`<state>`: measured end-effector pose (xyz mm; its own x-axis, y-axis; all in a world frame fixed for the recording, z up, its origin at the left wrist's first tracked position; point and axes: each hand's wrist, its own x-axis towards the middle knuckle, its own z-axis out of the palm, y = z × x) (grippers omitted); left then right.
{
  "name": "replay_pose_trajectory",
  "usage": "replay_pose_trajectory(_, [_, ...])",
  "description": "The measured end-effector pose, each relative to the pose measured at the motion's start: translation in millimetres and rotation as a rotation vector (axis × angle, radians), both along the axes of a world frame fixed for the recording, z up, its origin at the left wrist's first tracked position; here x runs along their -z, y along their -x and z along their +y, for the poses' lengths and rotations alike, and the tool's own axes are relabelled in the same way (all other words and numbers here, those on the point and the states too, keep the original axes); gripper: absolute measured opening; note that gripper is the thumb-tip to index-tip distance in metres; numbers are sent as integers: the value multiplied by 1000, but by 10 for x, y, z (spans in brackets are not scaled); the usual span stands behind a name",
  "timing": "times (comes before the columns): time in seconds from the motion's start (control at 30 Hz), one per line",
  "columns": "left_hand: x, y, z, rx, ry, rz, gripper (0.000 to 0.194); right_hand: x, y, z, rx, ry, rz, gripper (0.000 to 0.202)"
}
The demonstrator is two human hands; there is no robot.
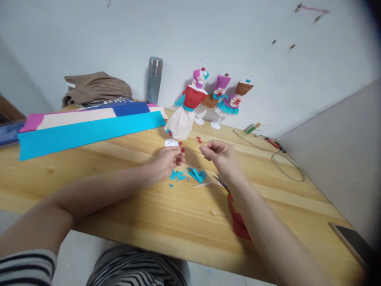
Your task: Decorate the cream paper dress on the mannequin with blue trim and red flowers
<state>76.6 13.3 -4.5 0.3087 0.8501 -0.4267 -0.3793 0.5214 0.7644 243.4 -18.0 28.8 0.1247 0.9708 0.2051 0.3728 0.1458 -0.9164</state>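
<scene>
My left hand [171, 159] is closed, with a small red piece [182, 149] at its fingertips, beside the white round base [171, 142] of the nearest dress form. My right hand [218, 154] is pinched closed to the right; whatever lies between its fingertips is too small to name. The nearest dress form wears a red top [194, 97] and a cream skirt [180, 124]. Small red cutouts [199, 140] lie between and beyond my hands. Blue scraps [197, 174] rest below them. Scissors [223, 183] and red material [239, 220] are partly hidden under my right forearm.
More dressed forms [229, 105] stand at the wall, with a grey bottle [154, 80] to their left. Long blue material [92, 133] and brown cloth [98, 88] lie at left. A cable [281, 163] is at right, a phone [354, 242] at the front right.
</scene>
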Motion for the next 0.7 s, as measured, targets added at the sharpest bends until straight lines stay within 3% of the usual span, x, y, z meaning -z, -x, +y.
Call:
replay_pose_trajectory(0.1, [19, -20, 95, -88, 3, -99, 13, 110, 121, 246, -41, 6, 33, 32])
replay_pose_trajectory(0.27, [42, -12, 224, -100, -25, -174, 10, 223, 240, 488, -56, 11, 34, 37])
replay_pose_trajectory(0.7, [169, -19, 332, 65, -66, -277, 5, 244, 225, 527, -119, 14, 118, 36])
